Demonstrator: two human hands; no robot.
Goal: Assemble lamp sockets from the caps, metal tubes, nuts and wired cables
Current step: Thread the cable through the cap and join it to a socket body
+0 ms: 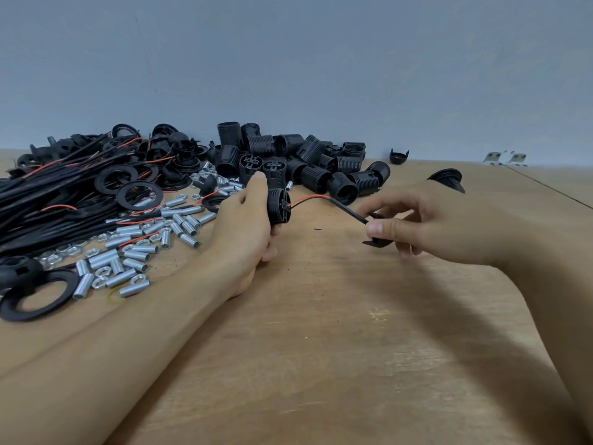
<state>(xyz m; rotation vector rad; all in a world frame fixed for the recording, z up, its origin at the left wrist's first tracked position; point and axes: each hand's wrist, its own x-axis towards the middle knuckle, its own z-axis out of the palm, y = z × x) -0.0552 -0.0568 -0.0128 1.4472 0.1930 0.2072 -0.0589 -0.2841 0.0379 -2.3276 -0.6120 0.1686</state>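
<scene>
My left hand point(247, 220) grips a black ribbed socket body point(278, 205) above the wooden table point(321, 332). A black cable point(348, 211) with red and black wires runs from the socket to my right hand point(426, 221), which pinches the cable's end. A black cap point(376, 241) sits under my right fingers, mostly hidden. Silver metal tubes point(134, 252) and nuts point(51, 252) lie scattered at the left. Behind them lies a pile of wired cables point(48, 194) with black rings point(138, 194).
A heap of black threaded socket bodies point(305, 162) stands behind my hands by the grey wall. A lone cap point(399, 155) and another black part point(447, 178) lie at the back right. A large black ring point(35, 300) lies at the near left.
</scene>
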